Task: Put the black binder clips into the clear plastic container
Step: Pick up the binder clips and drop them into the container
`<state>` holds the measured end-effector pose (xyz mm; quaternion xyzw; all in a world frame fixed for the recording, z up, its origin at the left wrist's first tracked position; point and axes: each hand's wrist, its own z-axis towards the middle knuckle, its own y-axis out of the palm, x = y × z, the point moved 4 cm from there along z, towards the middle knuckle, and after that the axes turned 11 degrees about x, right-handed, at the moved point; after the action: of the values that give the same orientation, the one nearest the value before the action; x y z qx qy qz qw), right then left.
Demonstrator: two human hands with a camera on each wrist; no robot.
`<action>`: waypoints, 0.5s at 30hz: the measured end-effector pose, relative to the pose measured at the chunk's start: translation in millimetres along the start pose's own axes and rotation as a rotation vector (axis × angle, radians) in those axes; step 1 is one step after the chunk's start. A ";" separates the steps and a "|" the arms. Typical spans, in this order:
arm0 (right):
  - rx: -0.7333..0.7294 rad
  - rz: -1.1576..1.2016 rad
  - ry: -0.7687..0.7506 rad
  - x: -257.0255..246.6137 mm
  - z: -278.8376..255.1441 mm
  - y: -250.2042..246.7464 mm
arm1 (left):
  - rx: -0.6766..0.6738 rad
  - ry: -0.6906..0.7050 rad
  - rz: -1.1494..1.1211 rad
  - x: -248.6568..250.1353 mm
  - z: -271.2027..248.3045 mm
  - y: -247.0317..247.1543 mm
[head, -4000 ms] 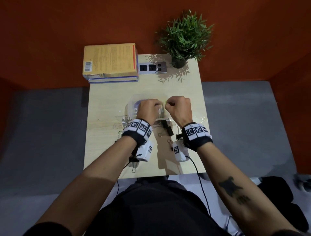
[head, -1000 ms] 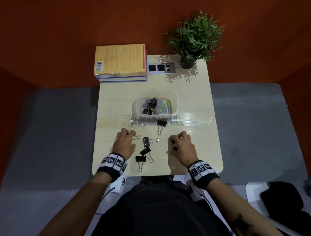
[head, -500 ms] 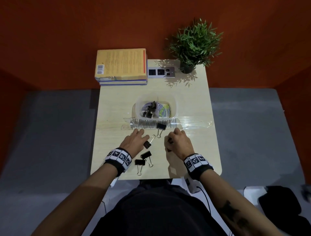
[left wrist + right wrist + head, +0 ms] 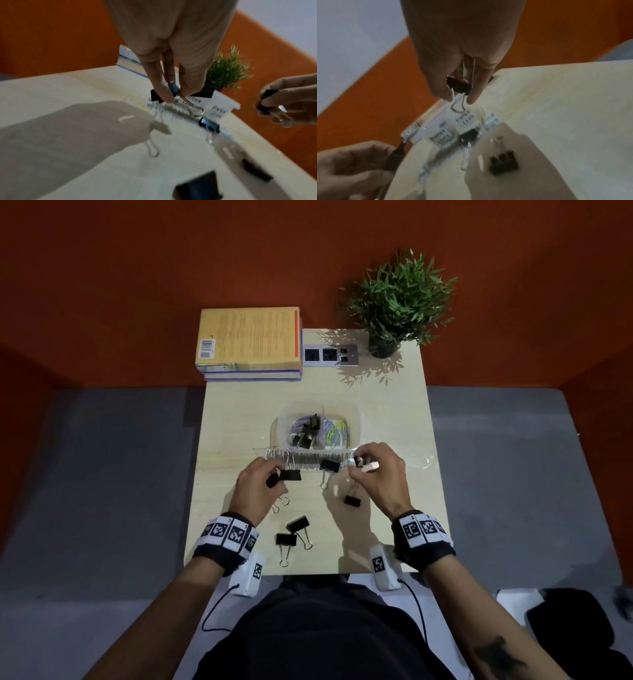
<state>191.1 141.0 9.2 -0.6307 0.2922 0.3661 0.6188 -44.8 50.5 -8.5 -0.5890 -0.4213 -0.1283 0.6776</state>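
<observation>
Both hands have risen from the table (image 4: pixel 404 412) since the preceding frames and now hover just short of the clear plastic container (image 4: pixel 356 422), each carrying a clip. Left hand (image 4: pixel 258 491): the fingers (image 4: pixel 161 88) pinch a black binder clip (image 4: pixel 290 474) with its wire handles pointing away from the wrist; a second dark clip body shows at the fingertips in the head view, though how it is held cannot be told. Right hand (image 4: pixel 380 474): thumb and forefinger close on the black body of another binder clip (image 4: pixel 458 85), its wire loop hanging below the fingertips.

Loose clips: one (image 4: pixel 330 466) lies against the container's near ridged edge, between the two hands; one (image 4: pixel 352 500) lies below the right hand; two more (image 4: pixel 298 523) (image 4: pixel 286 540) lie close together near the table's front edge.

Container: it sits mid-table, open, with several black clips (image 4: pixel 308 429) already inside beside coloured paper clips (image 4: pixel 337 429). Its clear lid (image 4: pixel 419 462) lies flat on the table at the near side, partly under the right hand.

Background: a stack of books (image 4: pixel 248 340), a socket panel (image 4: pixel 330 355) and a potted plant (image 4: pixel 399 299) stand along the far edge of the table.
</observation>
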 end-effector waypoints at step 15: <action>-0.086 -0.131 -0.169 -62.8 71.3 68.1 | 0.223 -0.050 0.175 46.8 56.5 -5.6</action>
<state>92.8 202.2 24.7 -0.6413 0.1811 0.3891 0.6361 -43.7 115.3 26.4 -0.5476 -0.3966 -0.0066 0.7367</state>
